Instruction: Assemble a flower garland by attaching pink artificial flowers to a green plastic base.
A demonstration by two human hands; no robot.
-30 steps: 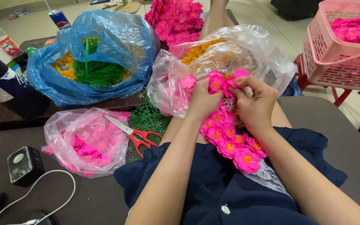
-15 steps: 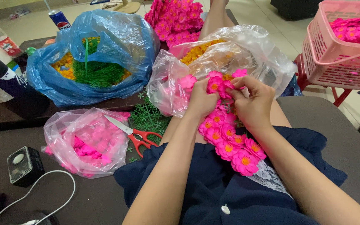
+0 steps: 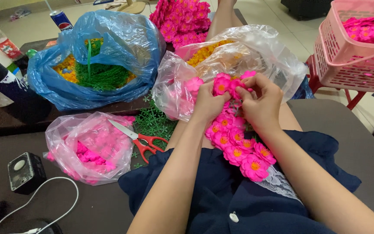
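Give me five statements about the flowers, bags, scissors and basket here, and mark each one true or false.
1. Both the left hand and the right hand are on the flower string. True.
2. The scissors have blue handles. False: the handles are red.
3. The blue bag holds green and yellow pieces. True.
4. The pink basket is empty. False: pink flowers lie in it.
5. The scissors lie inside the blue bag. False: they lie partly on the small clear bag of pink petals.
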